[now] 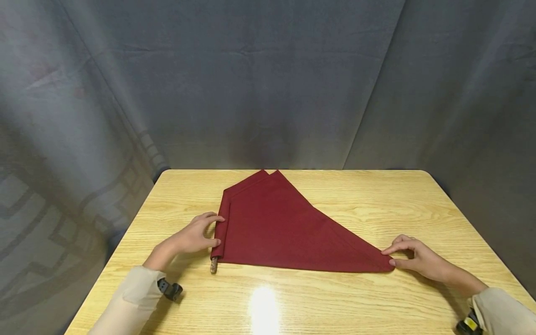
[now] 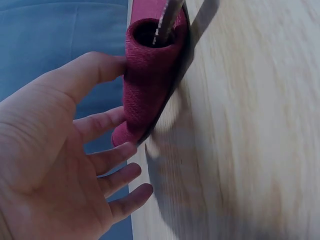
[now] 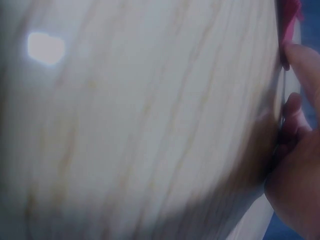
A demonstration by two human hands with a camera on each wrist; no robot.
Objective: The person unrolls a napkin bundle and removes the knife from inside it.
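Both hands bare: left hand [image 1: 190, 238], right hand [image 1: 420, 259]. Cream long sleeves [image 1: 130, 298] end just behind wrists. Small black wrist cameras [image 1: 169, 289] strapped under cuffs; right unit shows yellow mark.

Desk and backdrop

A pale wooden desk [image 1: 335, 298] with rounded far corners stood before a creased grey curtain [image 1: 268, 83].

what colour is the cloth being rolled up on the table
Dark red, plain with no pattern; the cloth shows best in the head view.
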